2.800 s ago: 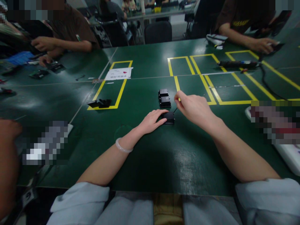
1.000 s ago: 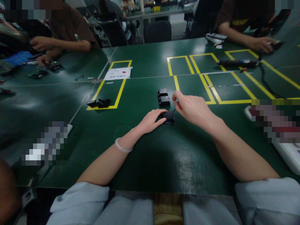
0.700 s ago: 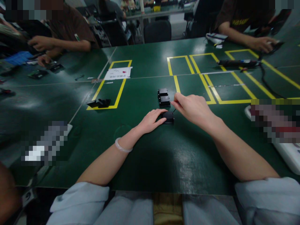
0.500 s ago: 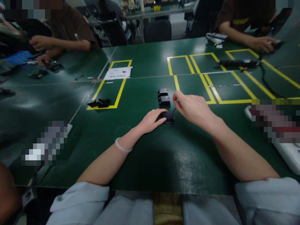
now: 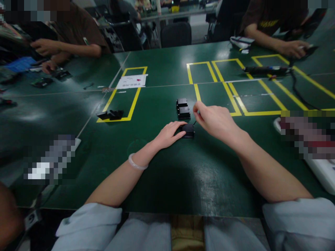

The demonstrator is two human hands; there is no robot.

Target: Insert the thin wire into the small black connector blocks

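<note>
A small black box-shaped part (image 5: 188,131) lies on the green table (image 5: 172,174) in front of me. My left hand (image 5: 169,134) grips its left side, thumb on the near side and fingers over the far edge. Pinched in my right hand (image 5: 211,118) is a thin dark rod (image 5: 194,122), whose lower end meets the far right corner of that part. Its upper end is hidden by my fingers, so its exact kind cannot be told. Just beyond stand two similar black parts, a nearer one (image 5: 184,111) and a farther one (image 5: 182,102).
Yellow tape outlines mark the table. A black bracket-like piece (image 5: 110,114) and a white paper sheet (image 5: 132,81) lie at left. A black cylindrical tool (image 5: 266,70) with a cable rests at right. Blurred white-edged objects flank my arms. Two people work across the table.
</note>
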